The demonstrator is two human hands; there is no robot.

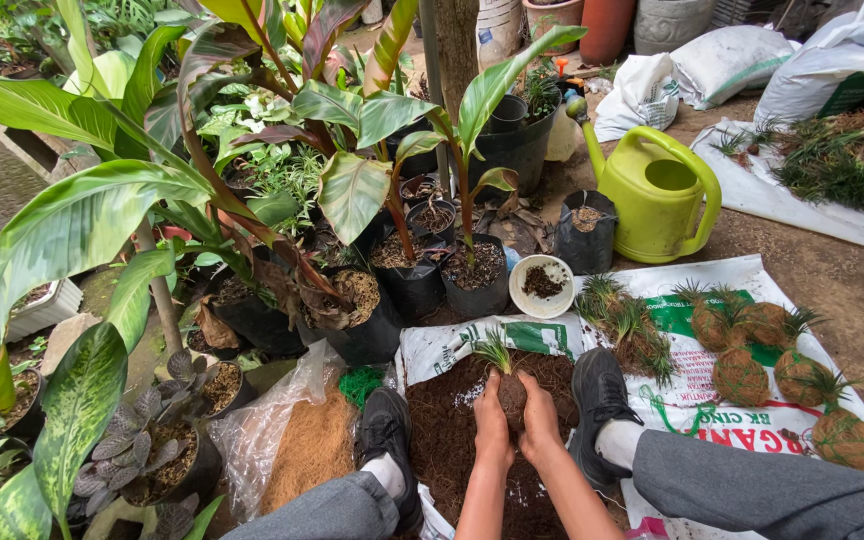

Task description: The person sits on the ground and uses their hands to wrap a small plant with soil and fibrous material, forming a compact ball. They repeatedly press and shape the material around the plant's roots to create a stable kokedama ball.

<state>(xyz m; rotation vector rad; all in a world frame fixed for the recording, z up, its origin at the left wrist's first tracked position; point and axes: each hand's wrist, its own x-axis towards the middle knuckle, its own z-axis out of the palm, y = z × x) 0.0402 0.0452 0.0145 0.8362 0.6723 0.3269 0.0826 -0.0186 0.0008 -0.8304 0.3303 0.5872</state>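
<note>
Brown soil ball (pixel 512 393) with a grass tuft on top, cupped tight between left hand (pixel 491 420) and right hand (pixel 541 418), pressed from both sides to keep its round shape. Directly beneath, loose soil heap (pixel 452 440) on a sack, catching crumbs. Right of the grip, finished fibre-wrapped balls (pixel 742 375). Beyond, white bowl (pixel 542 285), then green watering can (pixel 657 190).

Bare forearms, grey trousers (pixel 752 485), white socks, black shoes (pixel 600 395).

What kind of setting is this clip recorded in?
Probably an outdoor plant nursery or garden work area: potted plants in black grow bags, a green watering can, and both hands shaping a soil ball.
</note>
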